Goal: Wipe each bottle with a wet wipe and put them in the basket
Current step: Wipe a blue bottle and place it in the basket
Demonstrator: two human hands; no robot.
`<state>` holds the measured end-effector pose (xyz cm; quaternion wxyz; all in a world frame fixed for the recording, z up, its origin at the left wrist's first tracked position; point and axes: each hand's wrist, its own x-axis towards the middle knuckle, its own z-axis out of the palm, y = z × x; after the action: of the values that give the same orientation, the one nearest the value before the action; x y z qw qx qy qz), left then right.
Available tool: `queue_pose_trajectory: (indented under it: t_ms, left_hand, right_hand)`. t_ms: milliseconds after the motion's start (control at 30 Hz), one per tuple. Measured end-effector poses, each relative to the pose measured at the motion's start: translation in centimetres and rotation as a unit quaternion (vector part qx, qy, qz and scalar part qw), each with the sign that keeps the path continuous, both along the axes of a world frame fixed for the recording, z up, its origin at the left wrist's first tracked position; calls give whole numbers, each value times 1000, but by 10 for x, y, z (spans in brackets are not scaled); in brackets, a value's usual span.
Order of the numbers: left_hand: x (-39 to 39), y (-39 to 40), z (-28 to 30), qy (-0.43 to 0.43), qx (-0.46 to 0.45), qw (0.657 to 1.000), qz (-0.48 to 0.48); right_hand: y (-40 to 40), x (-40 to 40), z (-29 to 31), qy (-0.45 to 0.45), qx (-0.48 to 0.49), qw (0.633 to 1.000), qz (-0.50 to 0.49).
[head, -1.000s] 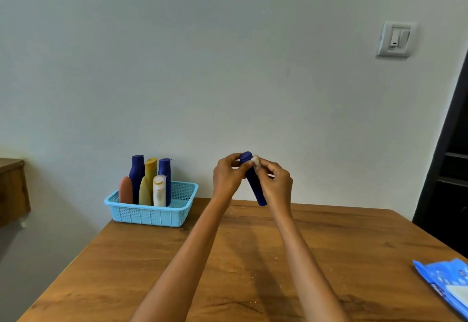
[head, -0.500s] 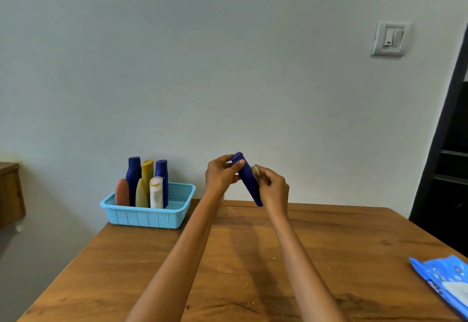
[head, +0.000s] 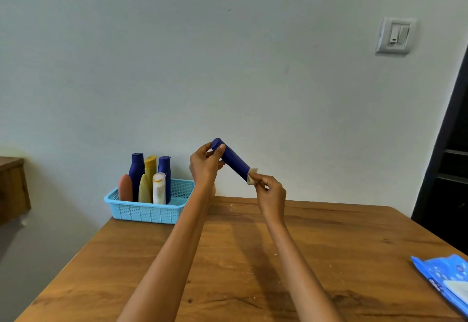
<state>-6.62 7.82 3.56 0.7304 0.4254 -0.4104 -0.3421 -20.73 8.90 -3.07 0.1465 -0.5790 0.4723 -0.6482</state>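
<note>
A dark blue bottle [head: 232,158] is held tilted in the air above the far side of the wooden table [head: 228,258], cap end up and to the left. My left hand [head: 204,167] grips it near the cap. My right hand [head: 271,192] pinches a small crumpled wet wipe [head: 251,176] against the bottle's lower end. A light blue plastic basket [head: 141,211] sits at the table's far left corner and holds several upright bottles: two dark blue, two yellow, one reddish, one white.
A blue pack of wet wipes [head: 448,278] lies at the table's right edge. A wall switch [head: 395,35] is mounted high on the right. A wooden piece of furniture [head: 12,187] stands at the left, a dark doorway at the right.
My right hand slid the wipe down the bottle from near the cap to the lower end. The bottle tilted further, with its lower end swinging to the right.
</note>
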Motion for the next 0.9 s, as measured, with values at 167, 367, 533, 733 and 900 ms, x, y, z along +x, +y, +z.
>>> queue_pose_trajectory:
  t_ms: [167,367,533,733,900]
  left_hand:
    - [8,3,4,-31,0,1000,-2]
    - [18,14,14,-168,-7,984,64]
    - [54,13,47,-295,6,952,83]
    - [103,-14,78,-442,72,888,109]
    - [124,-37,59,-513,98,849,83]
  right_hand:
    - [-4,-2,-7,-61,91,994,15]
    - [5,6,8,-157,89,982,59]
    - [0,24,21,-171,102,976,89]
    - [-23,86,65,-140,135,966,167]
    - [-40,120,67,-119,182,960,177]
